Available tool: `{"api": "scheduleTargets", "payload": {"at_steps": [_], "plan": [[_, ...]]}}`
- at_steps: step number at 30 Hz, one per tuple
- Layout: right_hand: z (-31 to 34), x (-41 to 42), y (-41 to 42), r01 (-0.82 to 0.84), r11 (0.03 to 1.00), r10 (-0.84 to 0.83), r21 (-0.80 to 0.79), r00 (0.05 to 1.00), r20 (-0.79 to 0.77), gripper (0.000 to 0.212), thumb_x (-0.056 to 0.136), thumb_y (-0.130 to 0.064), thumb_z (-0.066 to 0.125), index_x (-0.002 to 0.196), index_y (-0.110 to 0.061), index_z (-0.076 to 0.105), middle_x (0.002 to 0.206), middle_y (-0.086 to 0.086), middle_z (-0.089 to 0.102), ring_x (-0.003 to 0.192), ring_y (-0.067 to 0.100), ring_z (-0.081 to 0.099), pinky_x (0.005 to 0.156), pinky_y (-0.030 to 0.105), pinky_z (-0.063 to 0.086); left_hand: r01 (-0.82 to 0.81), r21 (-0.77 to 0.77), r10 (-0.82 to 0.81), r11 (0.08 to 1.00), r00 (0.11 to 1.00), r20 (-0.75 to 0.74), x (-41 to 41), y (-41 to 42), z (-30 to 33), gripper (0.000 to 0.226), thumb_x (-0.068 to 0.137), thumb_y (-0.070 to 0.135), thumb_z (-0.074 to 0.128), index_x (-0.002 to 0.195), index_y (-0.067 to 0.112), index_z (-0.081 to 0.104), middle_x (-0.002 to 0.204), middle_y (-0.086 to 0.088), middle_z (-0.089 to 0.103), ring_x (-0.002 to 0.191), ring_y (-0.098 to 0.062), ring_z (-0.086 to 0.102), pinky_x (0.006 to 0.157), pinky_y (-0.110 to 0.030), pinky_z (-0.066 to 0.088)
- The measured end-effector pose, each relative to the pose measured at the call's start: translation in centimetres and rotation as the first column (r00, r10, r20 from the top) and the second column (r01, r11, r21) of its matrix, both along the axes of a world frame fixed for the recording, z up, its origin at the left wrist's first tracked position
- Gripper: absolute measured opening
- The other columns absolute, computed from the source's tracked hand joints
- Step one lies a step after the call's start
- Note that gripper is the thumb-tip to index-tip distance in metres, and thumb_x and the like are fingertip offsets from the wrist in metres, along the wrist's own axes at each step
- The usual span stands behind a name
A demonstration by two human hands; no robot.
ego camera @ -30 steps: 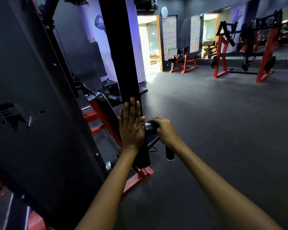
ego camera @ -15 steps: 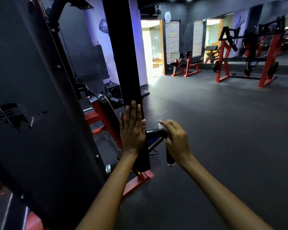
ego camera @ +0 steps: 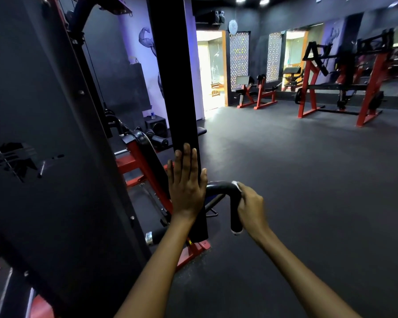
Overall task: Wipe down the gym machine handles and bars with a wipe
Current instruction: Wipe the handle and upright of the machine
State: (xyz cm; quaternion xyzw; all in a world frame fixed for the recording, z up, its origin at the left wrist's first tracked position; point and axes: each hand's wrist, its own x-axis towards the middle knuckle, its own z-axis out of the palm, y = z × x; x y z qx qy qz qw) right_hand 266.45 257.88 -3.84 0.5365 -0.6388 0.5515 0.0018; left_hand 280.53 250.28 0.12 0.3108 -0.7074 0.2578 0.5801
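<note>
Wipe (ego camera: 236,185) mostly hidden in right hand (ego camera: 251,206) gripping handle (ego camera: 233,203); left hand (ego camera: 186,187) flat against post (ego camera: 177,88).

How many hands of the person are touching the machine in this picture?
2. The left hand lies flat against the black upright post. The right hand grips the curved black padded handle, with a white wipe under its fingers.
</note>
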Motion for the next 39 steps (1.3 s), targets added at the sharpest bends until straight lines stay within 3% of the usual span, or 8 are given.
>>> {"api": "scheduleTargets", "payload": {"at_steps": [6, 11, 14, 17, 20, 30, 35, 39], "plan": [[0.9, 3.3, -0.7, -0.258, 0.964, 0.188, -0.07, 0.84, -0.509, 0.049, 0.084, -0.006, 0.032, 0.126, 0.005, 0.053, 0.13, 0.019, 0.055, 0.125, 0.031, 0.049, 0.107, 0.043, 0.037, -0.019, 0.004, 0.019, 1.0, 0.999, 0.035, 0.4, 0.1, 0.2, 0.068, 0.102, 0.032, 0.037, 0.155, 0.021, -0.006, 0.161, 0.007, -0.014, 0.149, -0.013, -0.008, 0.121, -0.037, 0.005], [-1.7, 1.1, -0.1, -0.079, 0.989, 0.058, -0.129, 0.986, -0.158, 0.054, 0.082, 0.014, 0.046, 0.131, -0.008, 0.054, 0.133, 0.003, 0.054, 0.126, 0.009, 0.046, 0.108, 0.021, 0.035, -0.001, 0.027, 0.0, 1.0, 0.999, 0.05, 0.8, 0.2, 0.2, 0.072, 0.101, 0.03, 0.04, 0.154, 0.023, -0.007, 0.161, 0.009, -0.015, 0.149, -0.012, -0.009, 0.121, -0.036, 0.003], [-2.8, 1.7, 1.8, 0.07, 0.992, -0.094, 0.103, 0.966, 0.241, 0.023, 0.095, -0.007, 0.047, 0.11, -0.008, 0.065, 0.1, 0.002, 0.067, 0.096, 0.019, 0.064, 0.072, 0.012, 0.048, 0.022, 0.041, -0.024, 0.999, 0.998, 0.058, 0.9, 0.1, 0.2, 0.073, 0.1, 0.03, 0.041, 0.154, 0.024, -0.008, 0.161, 0.01, -0.016, 0.148, -0.011, -0.011, 0.121, -0.034, 0.001], [-3.2, 2.8, 3.4, 0.054, 0.959, -0.226, 0.279, 0.74, 0.634, 0.024, 0.093, -0.004, 0.045, 0.096, -0.006, 0.069, 0.073, 0.002, 0.065, 0.069, 0.021, 0.064, 0.062, 0.029, 0.051, 0.043, 0.049, -0.046, 0.998, 0.997, 0.055, 0.9, 0.0, 0.1, 0.067, 0.103, 0.033, 0.035, 0.154, 0.024, -0.008, 0.161, 0.01, -0.015, 0.148, -0.011, -0.01, 0.121, -0.033, 0.001], [0.4, 5.8, 3.3, -0.288, 0.951, -0.016, 0.108, 0.304, 0.953, 0.017, 0.093, -0.01, 0.054, 0.085, -0.008, 0.068, 0.075, 0.003, 0.066, 0.06, 0.013, 0.059, 0.051, 0.022, 0.048, 0.068, 0.054, -0.07, 0.996, 0.997, 0.043, 0.7, 0.0, 0.1, 0.064, 0.104, 0.032, 0.033, 0.154, 0.024, -0.007, 0.161, 0.011, -0.015, 0.149, -0.011, -0.01, 0.122, -0.034, 0.001], [4.8, 8.9, 1.2, -0.303, 0.945, 0.066, -0.124, -0.195, 0.979, 0.023, 0.092, 0.005, 0.04, 0.075, -0.006, 0.051, 0.07, 0.011, 0.053, 0.061, 0.018, 0.052, 0.044, 0.021, 0.048, 0.12, 0.051, -0.121, 0.991, 0.992, 0.029, 0.6, 0.2, -0.2, 0.064, 0.104, 0.029, 0.032, 0.154, 0.025, -0.007, 0.161, 0.011, -0.014, 0.149, -0.014, -0.011, 0.121, -0.039, 0.003], [5.5, 8.8, 3.1, -0.334, 0.94, 0.018, -0.061, -0.131, 0.991, 0.03, 0.093, 0.005, 0.039, 0.112, -0.007, 0.059, 0.059, 0.003, 0.048, 0.045, 0.009, 0.046, 0.033, 0.012, 0.037, 0.137, 0.043, -0.138, 0.99, 0.99, 0.032, 0.7, 0.8, -0.5, 0.061, 0.106, 0.031, 0.03, 0.154, 0.025, -0.006, 0.161, 0.011, -0.014, 0.149, -0.014, -0.011, 0.121, -0.038, 0.001], [5.6, 6.5, 4.8, -0.301, 0.952, 0.044, -0.051, -0.028, 0.999, 0.026, 0.089, 0.007, 0.043, 0.083, -0.009, 0.062, 0.072, 0.007, 0.058, 0.05, 0.01, 0.05, 0.038, 0.013, 0.036, 0.146, 0.044, -0.147, 0.988, 0.989, 0.033, 0.8, 0.5, -0.5, 0.061, 0.106, 0.03, 0.032, 0.155, 0.025, -0.005, 0.161, 0.012, -0.013, 0.149, -0.013, -0.01, 0.122, -0.036, 0.001]]}}
